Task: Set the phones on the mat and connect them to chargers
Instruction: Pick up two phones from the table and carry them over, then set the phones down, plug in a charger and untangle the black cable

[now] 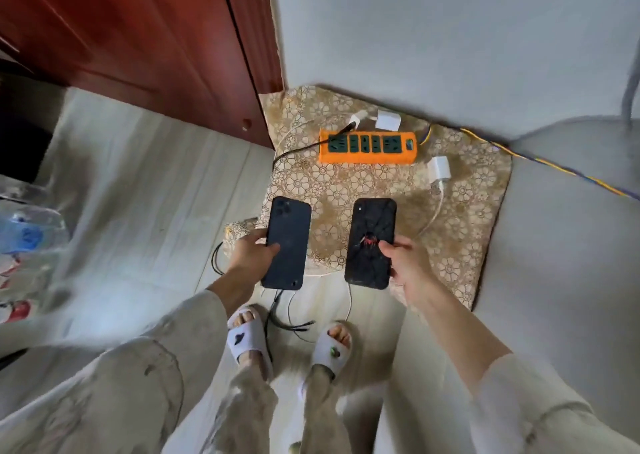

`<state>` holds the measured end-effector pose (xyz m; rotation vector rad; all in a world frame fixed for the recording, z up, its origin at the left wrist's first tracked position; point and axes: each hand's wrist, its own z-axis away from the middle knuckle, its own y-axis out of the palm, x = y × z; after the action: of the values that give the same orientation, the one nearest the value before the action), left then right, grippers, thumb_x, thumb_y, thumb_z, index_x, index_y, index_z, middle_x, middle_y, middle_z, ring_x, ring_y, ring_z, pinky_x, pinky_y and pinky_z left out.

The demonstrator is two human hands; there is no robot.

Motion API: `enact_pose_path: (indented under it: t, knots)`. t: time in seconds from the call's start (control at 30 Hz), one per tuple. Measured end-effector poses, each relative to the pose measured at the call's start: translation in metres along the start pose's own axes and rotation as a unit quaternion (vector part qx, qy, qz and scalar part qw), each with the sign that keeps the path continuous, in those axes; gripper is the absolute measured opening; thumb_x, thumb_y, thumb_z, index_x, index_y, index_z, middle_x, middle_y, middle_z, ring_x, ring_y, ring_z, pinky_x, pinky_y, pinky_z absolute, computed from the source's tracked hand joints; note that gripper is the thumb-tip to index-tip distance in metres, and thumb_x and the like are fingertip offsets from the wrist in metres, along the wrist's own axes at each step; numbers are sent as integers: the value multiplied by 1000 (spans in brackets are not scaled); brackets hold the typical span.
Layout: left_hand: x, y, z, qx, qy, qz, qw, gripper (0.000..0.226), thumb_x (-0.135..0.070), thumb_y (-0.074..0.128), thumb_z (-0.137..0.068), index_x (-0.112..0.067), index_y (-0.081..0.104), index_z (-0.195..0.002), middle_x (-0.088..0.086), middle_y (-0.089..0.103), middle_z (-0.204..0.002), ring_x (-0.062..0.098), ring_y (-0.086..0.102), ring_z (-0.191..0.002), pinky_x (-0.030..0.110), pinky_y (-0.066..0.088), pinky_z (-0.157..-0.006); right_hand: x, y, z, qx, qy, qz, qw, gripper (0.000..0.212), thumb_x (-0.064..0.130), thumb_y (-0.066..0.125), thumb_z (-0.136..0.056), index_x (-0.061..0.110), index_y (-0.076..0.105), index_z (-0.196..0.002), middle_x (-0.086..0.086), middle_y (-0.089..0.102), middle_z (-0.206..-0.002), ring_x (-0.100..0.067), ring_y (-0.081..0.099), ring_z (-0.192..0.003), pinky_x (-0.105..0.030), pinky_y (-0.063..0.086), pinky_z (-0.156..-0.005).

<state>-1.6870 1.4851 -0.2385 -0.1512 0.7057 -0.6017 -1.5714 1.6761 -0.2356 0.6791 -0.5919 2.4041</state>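
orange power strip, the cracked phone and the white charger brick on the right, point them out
orange power strip (367, 147), head view, middle of its socket face
cracked phone (371, 242), head view, centre of its back
white charger brick (439, 168), head view, its body

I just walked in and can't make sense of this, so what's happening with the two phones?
A person stands over a patterned mat on the floor, holding a dark phone in each hand. The left hand grips a plain phone; the right hand grips a phone with a spider design. An orange power strip and white chargers lie on the mat. Neither phone is set down or plugged in.
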Motion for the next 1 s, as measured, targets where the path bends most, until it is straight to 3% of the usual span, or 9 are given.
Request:
enact_pose_path:
  t: [0.1, 0.2, 0.33, 0.5, 0.6, 0.7, 0.8, 0.9, 1.0]
  knots:
    - [-6, 15, -36, 10, 17, -26, 999, 35, -8, 57, -86, -14, 56, -120, 6, 61, -96, 23, 57, -81, 26, 49, -58, 0, 19, -36, 8, -8, -22, 1000, 28, 10, 57, -89, 31, 57, -71, 9, 63, -77, -9, 60, -74, -28, 50, -67]
    - [-17, 29, -58, 16, 26, -50, 998, 35, -11, 55, -87, -16, 54, -122, 11, 64, -111, 28, 60, -94, 34, 53, -75, 2, 30, -55, 0, 14, -39, 999, 25, 10, 55, -89, 28, 57, -72, 2, 65, -85, -13, 58, -77, -14, 49, -54]
    - [-28, 45, -64, 9, 91, -162, 983, 32, -10, 50, -89, -11, 53, -121, 16, 62, -116, 36, 58, -103, 40, 52, -84, 1, 32, -61, -20, 8, 2, 1000, 16, 11, 55, -90, 20, 62, -79, -3, 66, -91, -24, 61, -94, -36, 51, -86]
    - [-30, 51, -57, -10, 154, -305, 940, 37, -8, 46, -89, -5, 46, -125, 21, 48, -121, 39, 48, -111, 45, 41, -94, 10, 30, -57, -83, -112, 234, 962, 9, 13, 61, -85, 7, 66, -81, 0, 61, -64, -23, 62, -71, -33, 52, -75]
    - [-21, 47, -54, -3, 180, -331, 926, 42, -5, 41, -88, -7, 39, -130, 18, 43, -123, 35, 40, -115, 45, 37, -97, 14, 29, -58, -59, -93, 264, 958, 13, 15, 57, -88, 5, 66, -88, -13, 70, -80, -28, 67, -79, -30, 51, -71]
    - [-11, 43, -52, -8, 215, -347, 913, 48, -1, 40, -86, -9, 35, -133, 16, 40, -123, 33, 38, -113, 43, 42, -90, 21, 25, -59, -19, -75, 295, 952, 24, 21, 56, -89, -2, 64, -88, -17, 69, -86, -31, 67, -79, -41, 55, -76]
    - [-7, 40, -53, -19, 240, -374, 896, 55, 1, 41, -83, -11, 34, -136, 16, 40, -124, 33, 38, -112, 44, 42, -91, 37, 20, -57, 10, -93, 428, 899, 30, 28, 54, -91, 4, 59, -74, -11, 61, -71, -26, 62, -68, -35, 51, -70]
    - [-4, 31, -66, -49, 304, -449, 839, 67, 3, 46, -77, -14, 29, -140, 16, 35, -139, 35, 33, -126, 47, 33, -103, 62, 22, -58, -42, -200, 555, 806, 31, 28, 49, -93, 3, 62, -104, -13, 66, -95, -30, 65, -85, -40, 54, -75]
    - [2, 21, -85, -31, 343, -510, 788, 80, 3, 39, -80, -20, 0, -146, 9, -2, -157, 33, -3, -144, 46, 5, -117, 91, 30, -70, -71, -358, 553, 749, 30, 17, 48, -93, 6, 55, -119, -13, 61, -108, -30, 60, -94, -37, 53, -75]
